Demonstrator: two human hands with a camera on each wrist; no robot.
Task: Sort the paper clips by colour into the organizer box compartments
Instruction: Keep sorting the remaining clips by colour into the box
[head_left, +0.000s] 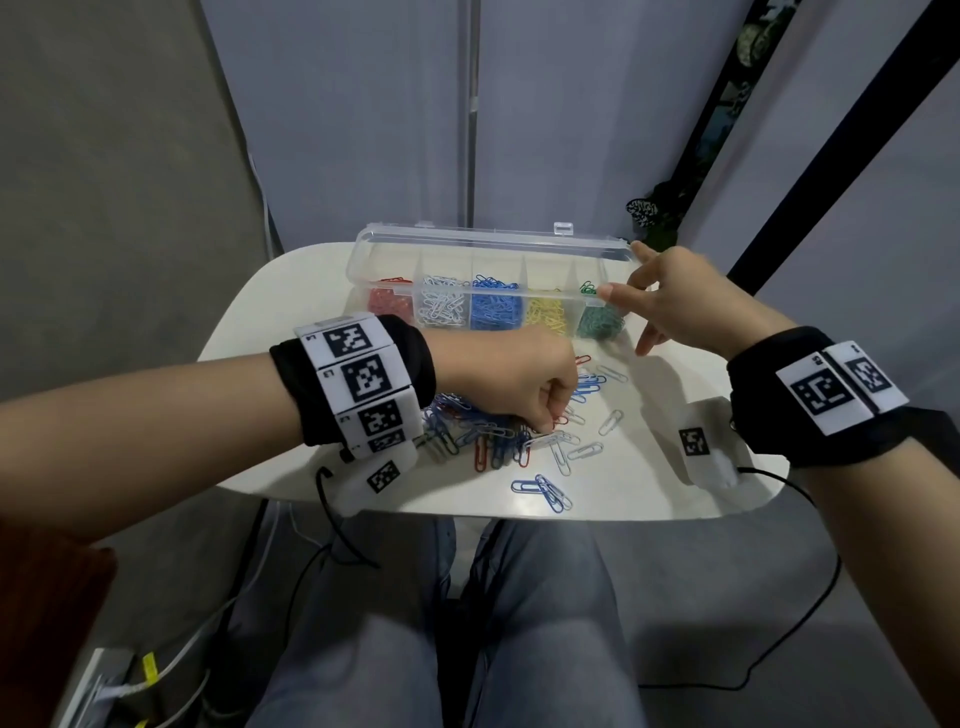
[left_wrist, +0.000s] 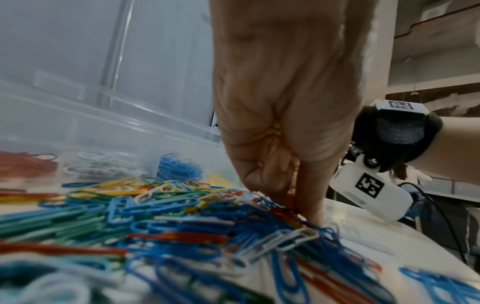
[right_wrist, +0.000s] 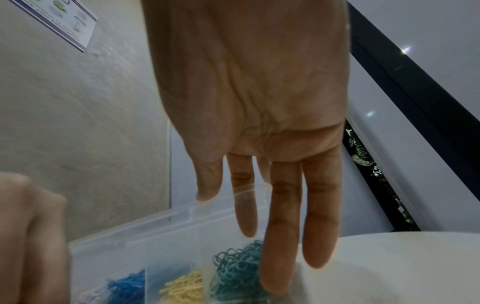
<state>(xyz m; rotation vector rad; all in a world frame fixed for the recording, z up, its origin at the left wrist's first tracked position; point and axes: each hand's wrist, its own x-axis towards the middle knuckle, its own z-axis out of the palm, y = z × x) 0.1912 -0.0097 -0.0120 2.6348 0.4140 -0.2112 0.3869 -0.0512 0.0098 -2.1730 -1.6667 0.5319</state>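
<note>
White table (head_left: 649, 499) takes up most of the head view, w/ the person's jeans (head_left: 519, 623) below its near edge. At the far side sits the clear box (head_left: 488, 249), lid up, five compartments left to right: red (head_left: 387, 301), white (head_left: 441, 306), blue (head_left: 496, 309), yellow (head_left: 548, 314), green (head_left: 600, 319). Each one already has clips of its own colour in it, nothing mixed as far as I can tell.

In front of the box, around the middle of the table, is the loose pile (head_left: 483, 431), mostly blue w/ red, white, green and yellow mixed in. A few stragglers lie apart from it, e.g. a small blue bunch (head_left: 543, 491) near the table's front edge.

Left hand (head_left: 511, 376) is down on the right side of the pile, fingers curled, tips bunched together. From the left wrist view the fingertips (left_wrist: 309, 209) press into the clips right by a red clip (left_wrist: 287, 212), looks like a pinch on it but it's too blurry there to be sure.

Right hand (head_left: 680, 299) hangs over the right end of the box, just above the green compartment. Fingers are straight and spread, nothing in them. Right wrist view shows the fingers (right_wrist: 279, 226) pointing down in front of the green clips, not clearly touching the box.

Both wrists wear black bands w/ marker tags.
</note>
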